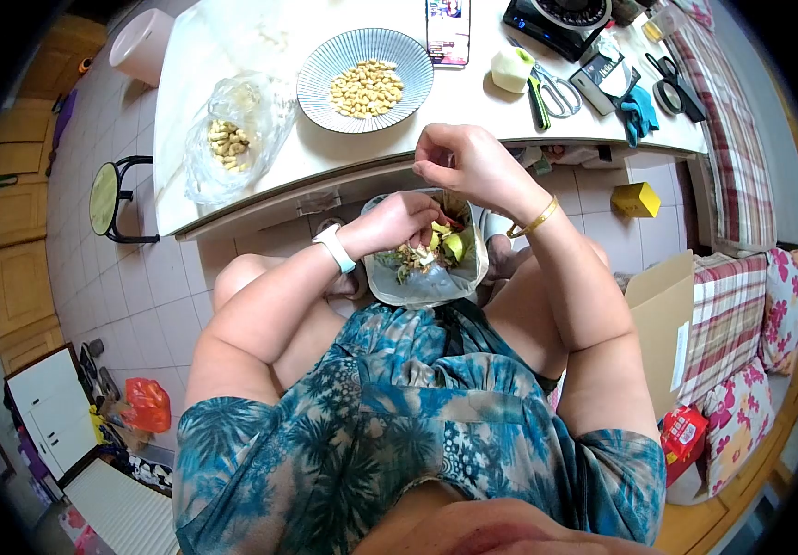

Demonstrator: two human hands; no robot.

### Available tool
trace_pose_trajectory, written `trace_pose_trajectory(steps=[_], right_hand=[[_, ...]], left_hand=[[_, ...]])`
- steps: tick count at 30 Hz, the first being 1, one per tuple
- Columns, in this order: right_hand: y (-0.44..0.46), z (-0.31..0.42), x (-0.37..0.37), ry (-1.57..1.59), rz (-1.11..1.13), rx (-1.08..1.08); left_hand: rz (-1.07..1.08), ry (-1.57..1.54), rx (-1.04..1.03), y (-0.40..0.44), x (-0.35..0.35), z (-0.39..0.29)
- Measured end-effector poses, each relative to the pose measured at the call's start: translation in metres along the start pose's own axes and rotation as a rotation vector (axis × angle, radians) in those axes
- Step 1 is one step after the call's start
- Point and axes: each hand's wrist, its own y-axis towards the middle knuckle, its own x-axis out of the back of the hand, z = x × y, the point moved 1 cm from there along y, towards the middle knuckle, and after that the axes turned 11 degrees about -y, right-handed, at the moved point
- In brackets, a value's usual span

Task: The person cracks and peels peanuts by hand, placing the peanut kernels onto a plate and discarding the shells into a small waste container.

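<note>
My left hand (401, 222), with a white watch on its wrist, is over a lined waste bin (382, 277) between my knees. Its fingers are pinched together, and what they hold, if anything, is hidden. Peels and shells (441, 245) lie in the bin. My right hand (473, 162), a gold bangle at the wrist, is above the table's front edge, fingers curled in; I cannot make out anything in them. Beyond it stands a striped bowl (311, 88) of shelled peanuts (367, 88). To the left, an open plastic bag (200, 171) contains unshelled peanuts (227, 141).
On the white table (473, 111) are a phone (448, 32), a partly peeled pale fruit (511, 69), scissors (558, 95), a green-handled knife (539, 104), a blue glove (639, 115) and a black appliance (556, 23). A stool (105, 200) stands left; a cardboard box (660, 324) is right.
</note>
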Motion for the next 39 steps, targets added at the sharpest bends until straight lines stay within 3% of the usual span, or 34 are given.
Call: trace_pose_trajectory(steps=[4,8,10,11,12,14,16,18,19,22,25,28,31,34,36,39], right_hand=[[0.000,0.000,0.002,0.117,0.047,-0.019],[-0.007,0.021,0.013,0.603,0.095,0.021],[-0.017,0.052,0.027,0.825,0.071,0.089],[-0.026,0.074,0.035,0.946,0.067,0.139],[-0.030,0.087,0.039,1.075,0.108,0.340],[-0.040,0.124,0.048,1.165,0.176,0.595],[-0.042,0.153,0.048,1.203,0.167,0.874],[-0.050,0.171,0.049,1.243,0.138,1.037],[-0.060,0.176,0.043,1.320,0.065,1.006],[-0.049,0.171,0.058,1.297,0.189,1.058],[-0.051,0.171,0.054,1.304,0.172,1.046],[-0.050,0.171,0.052,1.436,-0.109,0.968],[-0.044,0.163,0.060,1.305,0.202,1.059],[-0.050,0.157,0.057,1.247,-0.002,0.994],[-0.041,0.140,0.058,0.919,-0.014,0.852],[-0.022,0.108,0.051,0.481,0.048,0.618]], left_hand=[[-0.021,0.173,-0.038,-0.004,-0.002,-0.007],[0.008,0.212,-0.055,0.004,-0.003,-0.002],[0.006,-0.199,-0.201,0.017,-0.004,0.012],[-0.021,-0.343,-0.116,0.001,-0.006,-0.014],[-0.023,-0.344,-0.117,0.005,-0.003,-0.008],[0.141,-0.166,-0.520,0.019,0.000,0.005],[0.151,-0.329,-0.066,0.026,-0.001,0.003],[0.130,-0.394,-0.027,0.018,-0.010,-0.010],[0.131,-0.337,-0.018,0.019,-0.009,-0.012],[0.128,-0.287,-0.010,0.017,-0.007,-0.012],[0.101,-0.218,-0.023,0.012,-0.008,-0.020],[0.068,-0.206,-0.027,0.013,-0.007,-0.017],[0.057,-0.228,-0.058,0.012,-0.002,-0.017],[0.060,-0.269,-0.088,0.018,0.000,-0.005],[0.047,-0.281,-0.091,0.017,0.002,-0.001],[0.035,-0.260,-0.357,-0.008,0.000,-0.011]])
